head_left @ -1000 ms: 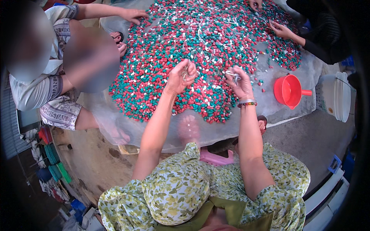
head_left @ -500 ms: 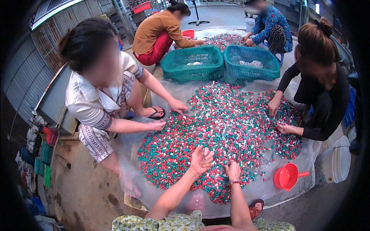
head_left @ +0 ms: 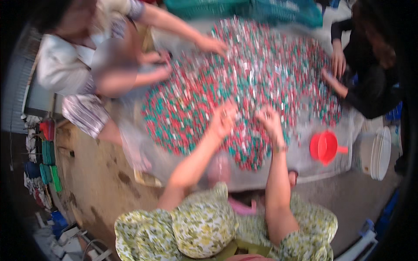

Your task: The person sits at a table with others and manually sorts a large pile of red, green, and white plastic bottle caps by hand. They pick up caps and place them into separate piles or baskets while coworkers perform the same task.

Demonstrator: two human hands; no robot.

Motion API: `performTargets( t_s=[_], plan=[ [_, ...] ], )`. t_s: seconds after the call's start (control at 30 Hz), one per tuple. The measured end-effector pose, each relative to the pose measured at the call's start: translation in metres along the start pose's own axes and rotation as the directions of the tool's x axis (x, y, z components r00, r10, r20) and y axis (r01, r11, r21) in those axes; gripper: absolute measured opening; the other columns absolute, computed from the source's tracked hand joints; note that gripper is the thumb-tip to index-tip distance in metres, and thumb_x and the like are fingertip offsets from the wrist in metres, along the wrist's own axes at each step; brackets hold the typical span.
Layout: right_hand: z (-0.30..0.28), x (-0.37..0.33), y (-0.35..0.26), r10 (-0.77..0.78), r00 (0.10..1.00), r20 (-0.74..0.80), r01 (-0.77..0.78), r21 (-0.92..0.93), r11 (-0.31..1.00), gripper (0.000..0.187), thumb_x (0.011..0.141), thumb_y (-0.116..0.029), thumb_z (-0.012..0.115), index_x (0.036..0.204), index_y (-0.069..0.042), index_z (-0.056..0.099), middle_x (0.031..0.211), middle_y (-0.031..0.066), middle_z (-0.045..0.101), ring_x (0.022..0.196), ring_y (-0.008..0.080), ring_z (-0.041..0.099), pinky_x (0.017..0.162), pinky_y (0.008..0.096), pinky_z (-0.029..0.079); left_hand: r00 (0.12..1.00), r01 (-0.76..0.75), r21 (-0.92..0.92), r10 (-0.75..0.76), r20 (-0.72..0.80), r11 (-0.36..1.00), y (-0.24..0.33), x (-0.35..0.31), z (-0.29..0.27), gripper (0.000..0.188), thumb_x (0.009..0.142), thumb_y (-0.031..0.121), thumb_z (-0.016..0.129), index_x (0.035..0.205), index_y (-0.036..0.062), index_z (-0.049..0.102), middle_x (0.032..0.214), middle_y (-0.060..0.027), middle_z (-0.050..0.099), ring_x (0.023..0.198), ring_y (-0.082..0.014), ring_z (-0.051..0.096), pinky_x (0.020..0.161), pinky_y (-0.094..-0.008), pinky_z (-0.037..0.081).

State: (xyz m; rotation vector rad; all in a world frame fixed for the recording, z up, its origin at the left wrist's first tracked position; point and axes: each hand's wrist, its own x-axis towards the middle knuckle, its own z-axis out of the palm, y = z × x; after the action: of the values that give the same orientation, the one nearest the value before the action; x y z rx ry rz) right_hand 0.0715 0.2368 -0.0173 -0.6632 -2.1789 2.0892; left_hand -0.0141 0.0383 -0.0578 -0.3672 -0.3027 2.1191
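A wide heap of small red, green and white pieces lies spread on a clear plastic sheet; motion blur hides what kind they are. Over the near middle of the heap is my left hand, its fingers bent and smeared. My right hand hovers a short way to its right, also over the pieces, with a bracelet at the wrist. The two hands are apart. Whether either one holds a piece is too blurred to make out.
A red dipper sits on the sheet at the right, near white buckets. Green baskets stand beyond the heap. One person's hand reaches in from the left; another person's hand is at the right.
The view has tipped downward, so the whole scene sits higher and blurs. My right hand has lifted beside the left. The right-hand person leans lower.
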Motion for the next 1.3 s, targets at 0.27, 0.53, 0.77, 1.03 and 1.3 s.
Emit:
performTargets(
  t_s=[0.27,0.53,0.77,1.03,1.3],
  plan=[
    [0.008,0.000,0.008,0.201,0.974,0.105,-0.204,0.018,0.979,0.017,0.087,-0.006,0.063,0.104,-0.004,0.062,0.068,-0.0019,0.062,0.047,0.0021,0.044,0.041,0.0170,0.031,0.996,-0.007,0.102,-0.002,0.084,0.995,0.002,-0.011,0.041,0.026,0.097,0.013,0.050,0.120,-0.0004,0.050,0.078,-0.0054,0.046,0.051,-0.0044,0.037,0.034,-0.0152,0.026],
    [0.018,-0.003,-0.002,0.232,0.950,0.208,-0.298,0.390,0.871,0.014,0.086,-0.013,0.069,0.097,-0.004,0.066,0.066,-0.0052,0.058,0.049,0.0001,0.044,0.042,0.0159,0.029,0.907,0.174,0.810,0.229,-0.353,0.560,-0.017,-0.005,0.030,0.030,0.095,0.021,0.058,0.119,0.0043,0.053,0.077,0.0008,0.051,0.049,0.0009,0.039,0.035,-0.0114,0.026],
    [0.020,-0.010,-0.009,0.257,0.954,0.154,-0.299,0.513,0.805,0.042,0.087,-0.009,0.066,0.126,-0.004,0.050,0.065,-0.0029,0.054,0.046,0.0022,0.042,0.037,0.0164,0.026,0.942,0.088,0.931,0.274,-0.193,0.353,-0.027,-0.006,0.028,0.017,0.093,0.020,0.061,0.099,0.0044,0.062,0.071,0.0035,0.051,0.047,0.0005,0.037,0.038,-0.0145,0.025],
    [0.036,-0.018,-0.010,0.250,0.965,0.079,-0.241,0.641,0.729,0.031,0.089,-0.009,0.063,0.117,-0.003,0.052,0.063,-0.0021,0.053,0.045,0.0043,0.042,0.037,0.0178,0.027,0.899,0.003,0.999,0.437,0.017,-0.044,-0.040,-0.004,0.033,0.016,0.093,0.020,0.062,0.088,0.0045,0.063,0.067,0.0042,0.052,0.048,0.0000,0.041,0.039,-0.0179,0.029],
    [0.035,-0.016,-0.033,0.210,0.973,0.101,-0.232,0.473,0.850,0.026,0.088,-0.006,0.063,0.113,-0.003,0.055,0.060,-0.0051,0.050,0.045,0.0021,0.040,0.038,0.0173,0.027,0.827,-0.220,0.667,0.226,0.515,-0.712,-0.030,-0.014,0.046,0.013,0.089,0.013,0.064,0.093,0.0007,0.061,0.072,-0.0046,0.057,0.056,-0.0125,0.053,0.048,-0.0272,0.040]
  ],
)
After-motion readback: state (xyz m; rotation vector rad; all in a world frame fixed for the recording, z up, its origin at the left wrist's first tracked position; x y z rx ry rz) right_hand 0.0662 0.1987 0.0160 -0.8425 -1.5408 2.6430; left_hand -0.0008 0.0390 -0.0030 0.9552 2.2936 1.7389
